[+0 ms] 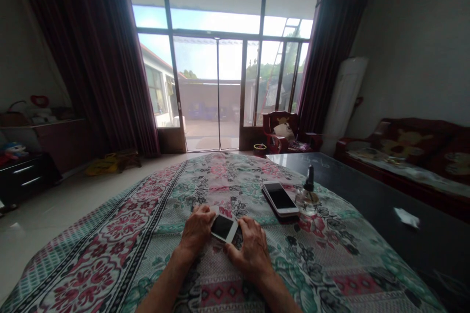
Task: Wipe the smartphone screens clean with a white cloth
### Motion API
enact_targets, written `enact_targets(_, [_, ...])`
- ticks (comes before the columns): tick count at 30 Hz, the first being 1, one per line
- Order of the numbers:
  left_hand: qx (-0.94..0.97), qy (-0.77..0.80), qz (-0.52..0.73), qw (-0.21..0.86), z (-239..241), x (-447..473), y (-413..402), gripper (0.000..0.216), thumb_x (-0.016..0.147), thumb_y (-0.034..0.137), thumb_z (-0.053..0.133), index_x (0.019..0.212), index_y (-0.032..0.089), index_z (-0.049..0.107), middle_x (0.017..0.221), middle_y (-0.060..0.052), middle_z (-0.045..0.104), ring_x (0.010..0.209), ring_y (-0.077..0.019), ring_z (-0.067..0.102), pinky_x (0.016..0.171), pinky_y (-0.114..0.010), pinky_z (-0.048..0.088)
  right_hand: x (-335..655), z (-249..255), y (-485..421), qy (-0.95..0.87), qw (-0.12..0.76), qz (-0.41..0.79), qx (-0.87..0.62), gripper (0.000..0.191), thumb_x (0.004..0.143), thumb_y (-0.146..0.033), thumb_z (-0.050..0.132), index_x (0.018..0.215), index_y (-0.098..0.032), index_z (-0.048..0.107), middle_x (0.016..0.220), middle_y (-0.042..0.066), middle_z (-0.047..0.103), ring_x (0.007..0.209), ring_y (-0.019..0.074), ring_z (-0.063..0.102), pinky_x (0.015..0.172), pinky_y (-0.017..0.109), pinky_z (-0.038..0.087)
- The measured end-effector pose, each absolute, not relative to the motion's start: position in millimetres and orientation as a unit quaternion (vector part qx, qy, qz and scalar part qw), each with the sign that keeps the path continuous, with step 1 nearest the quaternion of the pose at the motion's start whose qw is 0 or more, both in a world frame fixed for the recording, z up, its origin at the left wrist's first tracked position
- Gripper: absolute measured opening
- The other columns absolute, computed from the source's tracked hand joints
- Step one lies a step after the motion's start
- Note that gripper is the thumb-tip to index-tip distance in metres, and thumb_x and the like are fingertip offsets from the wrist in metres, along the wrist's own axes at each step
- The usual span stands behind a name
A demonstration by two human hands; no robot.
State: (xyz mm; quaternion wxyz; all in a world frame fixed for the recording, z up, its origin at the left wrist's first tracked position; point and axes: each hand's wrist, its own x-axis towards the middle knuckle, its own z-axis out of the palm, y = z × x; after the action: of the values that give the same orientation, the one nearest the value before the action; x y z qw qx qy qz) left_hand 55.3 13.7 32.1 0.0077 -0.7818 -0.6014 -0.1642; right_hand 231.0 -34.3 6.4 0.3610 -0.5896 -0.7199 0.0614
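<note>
A small white smartphone (223,227) with a dark screen lies tilted between my hands, just above or on the patterned cloth. My left hand (198,227) grips its left end, fingers curled over the edge. At the opposite end, my right hand (251,243) pinches the phone between thumb and fingers. A larger white smartphone (281,198) rests farther off to the right, screen up and dark, apparently on top of another flat item. Right beside it stands a clear glass bottle (307,200) with a black top.
The floral tablecloth (147,244) covers the table under my hands. To the right is a dark glossy table (352,186) with a crumpled white paper (407,217). Beyond are a wooden armchair (282,132), a sofa (411,151) and a glass door (209,93).
</note>
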Motion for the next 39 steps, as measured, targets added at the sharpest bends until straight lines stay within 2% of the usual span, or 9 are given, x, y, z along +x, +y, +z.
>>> enact_targets(6, [-0.751,-0.64,-0.16,0.027,31,54,4,0.026,0.093,0.016,0.04,0.089,0.021,0.065,0.092,-0.005,0.058,0.093,-0.0187,0.052,0.08,-0.027,0.04,231,7,-34,-0.719,0.359,0.057,-0.593,0.046,0.068,-0.033,0.063,0.112,-0.019,0.056,0.117,0.01,0.057,0.112,0.0279,0.049,0.097,0.039,0.034])
enact_targets(9, [-0.79,-0.594,-0.154,0.016,33,71,-7,0.024,0.092,0.021,0.044,0.081,0.023,0.065,0.09,-0.003,0.059,0.089,-0.0166,0.053,0.077,-0.024,0.04,231,7,-34,-0.721,0.354,0.053,-0.593,0.045,0.068,-0.033,0.063,0.11,-0.019,0.057,0.117,0.01,0.057,0.112,0.0281,0.049,0.097,0.039,0.034])
enact_targets(13, [-0.849,-0.488,-0.201,-0.019,34,78,-12,0.033,0.095,0.025,0.041,0.072,0.022,0.065,0.084,-0.002,0.059,0.084,-0.0154,0.054,0.075,-0.023,0.042,232,7,-33,-0.724,0.354,0.051,-0.589,0.042,0.069,-0.033,0.062,0.109,-0.019,0.057,0.116,0.01,0.057,0.112,0.0276,0.049,0.096,0.037,0.035])
enact_targets(17, [-0.843,-0.46,-0.275,-0.039,27,60,-2,0.027,0.093,0.024,0.045,0.079,0.022,0.068,0.086,-0.003,0.059,0.085,-0.0156,0.054,0.079,-0.024,0.044,231,7,-33,-0.724,0.35,0.052,-0.593,0.044,0.069,-0.033,0.062,0.111,-0.019,0.056,0.117,0.01,0.057,0.112,0.0278,0.049,0.097,0.037,0.034])
enact_targets(21, [-0.799,-0.515,-0.31,-0.026,17,37,10,0.024,0.091,0.02,0.047,0.084,0.022,0.069,0.089,-0.003,0.061,0.089,-0.0158,0.056,0.086,-0.026,0.044,231,9,-34,-0.724,0.342,0.055,-0.597,0.047,0.068,-0.033,0.062,0.112,-0.018,0.056,0.119,0.011,0.056,0.113,0.0281,0.048,0.097,0.038,0.034])
enact_targets(29, [-0.751,-0.591,-0.296,0.002,16,33,9,0.025,0.091,0.015,0.045,0.082,0.021,0.068,0.086,-0.003,0.06,0.089,-0.0169,0.055,0.086,-0.027,0.043,230,12,-35,-0.723,0.347,0.054,-0.595,0.045,0.068,-0.032,0.061,0.111,-0.02,0.056,0.116,0.01,0.057,0.111,0.0277,0.049,0.097,0.038,0.034])
enact_targets(32, [-0.774,-0.57,-0.277,-0.005,19,48,1,0.023,0.091,0.016,0.046,0.084,0.023,0.067,0.09,-0.002,0.06,0.091,-0.0158,0.055,0.086,-0.024,0.042,230,12,-35,-0.723,0.342,0.056,-0.597,0.044,0.068,-0.032,0.062,0.11,-0.02,0.056,0.116,0.01,0.057,0.11,0.0281,0.049,0.095,0.038,0.035])
enact_targets(39, [-0.852,-0.459,-0.249,-0.029,27,73,-15,0.027,0.095,0.025,0.043,0.081,0.023,0.066,0.087,-0.002,0.058,0.088,-0.0165,0.052,0.081,-0.025,0.042,230,12,-34,-0.719,0.339,0.065,-0.603,0.045,0.067,-0.03,0.062,0.11,-0.019,0.056,0.116,0.01,0.057,0.112,0.0278,0.048,0.097,0.037,0.033])
